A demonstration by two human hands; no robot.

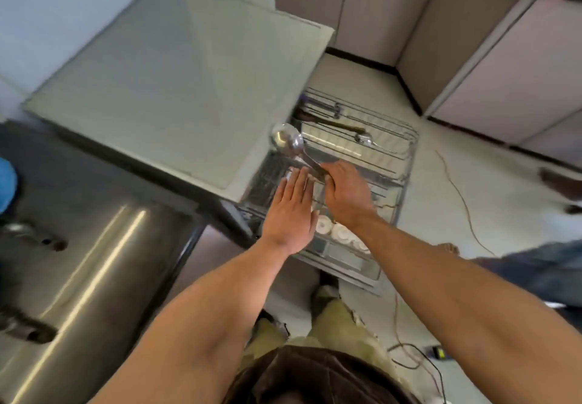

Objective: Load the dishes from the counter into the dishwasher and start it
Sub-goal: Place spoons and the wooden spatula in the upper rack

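My right hand (345,194) grips the handle of a large steel ladle (288,142), whose bowl points up and left over the pulled-out dishwasher rack (406,158). Beside it my left hand (291,211) is flat with straight fingers, hovering over the rack's near left part; whether it touches the rack is unclear. White cups (338,233) sit in the rack below my wrists. At the rack's far end lie a dark-handled utensil (330,123) and a spoon (365,139).
A pale countertop (176,85) overhangs the rack on the left. A steel sink (94,262) lies nearer left, with something blue (6,183) at the frame's edge. Cabinets (504,66) line the far right. Cables (463,202) trail over the floor. Another person's legs (541,265) are at right.
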